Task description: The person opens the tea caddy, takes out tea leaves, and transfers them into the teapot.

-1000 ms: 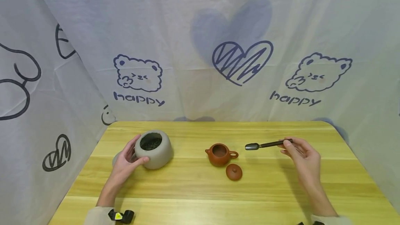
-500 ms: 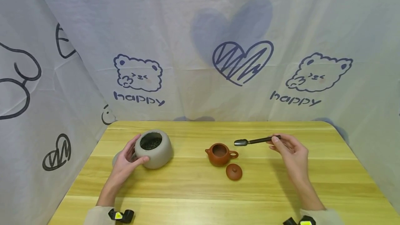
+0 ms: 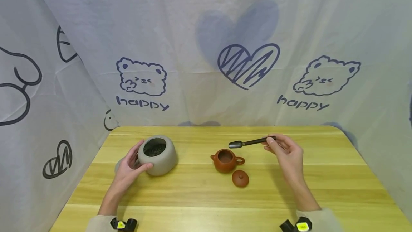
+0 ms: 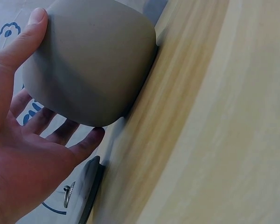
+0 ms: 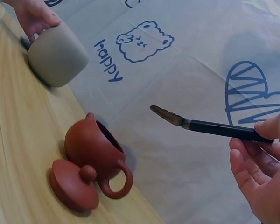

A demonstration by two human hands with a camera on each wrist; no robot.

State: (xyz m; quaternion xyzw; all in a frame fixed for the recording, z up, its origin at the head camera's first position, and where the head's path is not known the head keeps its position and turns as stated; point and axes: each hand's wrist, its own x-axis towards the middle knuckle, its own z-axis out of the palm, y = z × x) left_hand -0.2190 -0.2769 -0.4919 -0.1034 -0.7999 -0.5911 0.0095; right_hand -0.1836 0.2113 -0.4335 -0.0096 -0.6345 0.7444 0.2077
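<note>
A rounded grey tea jar (image 3: 164,160) stands uncovered at the table's left, with dark loose leaves (image 3: 156,150) visible inside. My left hand (image 3: 126,169) grips its left side, thumb in front and fingers round the back. In my right hand (image 3: 289,156) is a tea scoop (image 5: 214,128), its dark handle pinched near the end between thumb and fingers. The scoop's metal bowl (image 3: 236,144) points left, raised above the table and just behind the teapot in the head view. That small reddish-brown clay teapot (image 5: 95,147) is uncovered, spout to the left and handle to the right.
The teapot's round lid (image 3: 240,178) lies knob up in front of the pot. A grey lid (image 4: 87,189) with a small metal ring lies beside the jar, mostly hidden by my left hand in the head view. Behind the wooden table (image 3: 193,203) hangs a printed cloth (image 3: 193,46).
My right hand has carried the tea scoop leftward and slightly farther back, from right of the teapot to just behind it. The left hand and the jar have stayed in place.
</note>
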